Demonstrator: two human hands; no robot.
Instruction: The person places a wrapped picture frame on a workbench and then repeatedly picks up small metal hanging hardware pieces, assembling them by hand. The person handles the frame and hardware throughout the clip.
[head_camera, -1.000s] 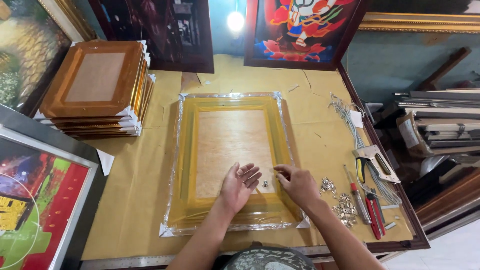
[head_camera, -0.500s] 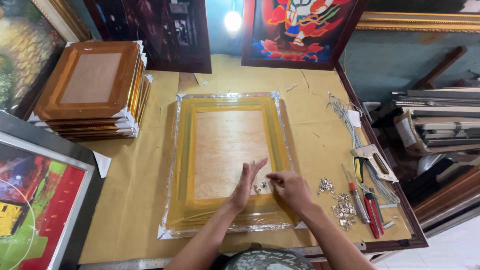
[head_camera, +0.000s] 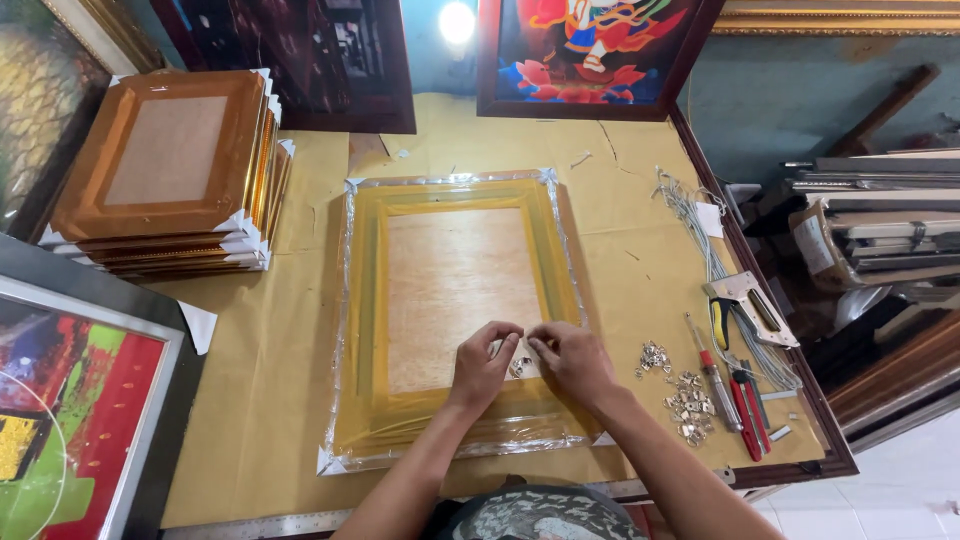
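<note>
Lower centre of the frame: I see both hands meeting over the back of a gold picture frame that lies face down and plastic-wrapped on the paper-covered table. I'd say face down because the plain wooden backing board must be up for the fittings to go on.

My left hand has fingers curled, fingertips pinching narrow at a small metal hanger clip resting on the lower part of the backing board. My right hand comes in from the other side, thumb and forefinger close together, touching the same clip. Grip is a tight two-handed pinch, probably because the piece is tiny and needs steadying from both sides. I cannot tell whether it is lifted or pressed flat.

Right of the hands, lower right: a loose pile of the same metal clips, kept within reach of the right hand. Beside it, red-handled screwdrivers, a staple gun and a bundle of hanging wire lined along the table edge, clear of the frame.

Upper left: a stack of gold frames with corner protectors, set well apart. Far left, a colourful painting; top centre, another bright painting leans upright.
</note>
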